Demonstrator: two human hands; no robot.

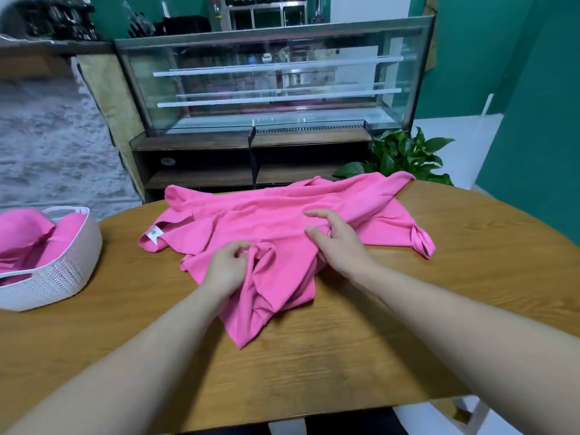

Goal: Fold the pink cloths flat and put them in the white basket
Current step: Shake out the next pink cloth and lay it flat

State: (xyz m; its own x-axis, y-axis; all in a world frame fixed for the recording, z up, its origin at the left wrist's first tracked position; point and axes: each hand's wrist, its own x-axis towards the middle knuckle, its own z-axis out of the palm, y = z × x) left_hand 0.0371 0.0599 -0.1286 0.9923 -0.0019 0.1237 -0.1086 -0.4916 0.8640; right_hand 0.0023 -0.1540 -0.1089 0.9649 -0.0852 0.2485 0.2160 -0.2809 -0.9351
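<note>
Pink cloth (pixel 282 221) lay crumpled and unfolded on the round wooden tabletop (pixel 361 350), roughly centred. Its long axis ran left to right across the far half of the tabletop, with one bunched corner trailing toward the near edge. A white label (pixel 154 234) showed at its left end; a rolled corner stuck out at the right end.

White basket (pixel 59 274) sat on the tabletop at the far left, well apart from the cloth, partly cut off by the frame edge. More pink cloth (pixel 28 237) already lay inside it, loosely heaped.

Behind the tabletop stood a glass display case (pixel 276 83) on a dark wooden base, and a leafy green plant (pixel 405 155) just beyond the cloth's far right end. Nothing lay between cloth and basket.

Left hand (pixel 227 265) rested on the near bunched part of the cloth, fingers curled and pinching a raised fold. Right hand (pixel 335 238) lay on the cloth's middle, thumb and lower fingers gathering a ridge of fabric, index finger extended above it. The hands were close together, both gripping the same cloth.
</note>
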